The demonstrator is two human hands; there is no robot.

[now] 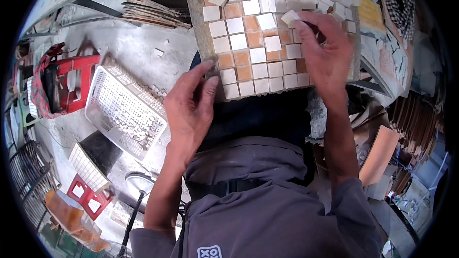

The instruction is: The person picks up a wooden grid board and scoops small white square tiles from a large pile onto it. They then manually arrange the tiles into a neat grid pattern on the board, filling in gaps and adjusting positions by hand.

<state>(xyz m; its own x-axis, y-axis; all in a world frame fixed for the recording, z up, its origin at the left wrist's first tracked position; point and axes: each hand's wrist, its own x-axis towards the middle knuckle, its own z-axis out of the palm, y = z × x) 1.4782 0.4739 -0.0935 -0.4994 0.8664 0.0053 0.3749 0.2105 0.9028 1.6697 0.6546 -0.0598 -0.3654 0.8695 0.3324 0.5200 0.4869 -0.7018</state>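
A board (201,24) in front of me carries a grid of small square mosaic tiles, with orange-brown squares showing between white ones. My right hand (330,48) is over the right part of the grid, pinching a white mosaic tile (289,18) between thumb and fingertips. The held tile is tilted above the others. At the board's near left corner is my left hand (189,102), its thumb and forefinger apart and nothing seen between them. Several loose white tiles (308,2) lie heaped and askew on the board's far right.
Left on the floor stands a white plastic basket (91,96) with many small pale pieces inside. Beyond it is a red stool (86,79) draped with cloth. Thin boards (153,12) are stacked at the far left. A yellow block (369,12) and checkered cloth (398,0) lie right of the board.
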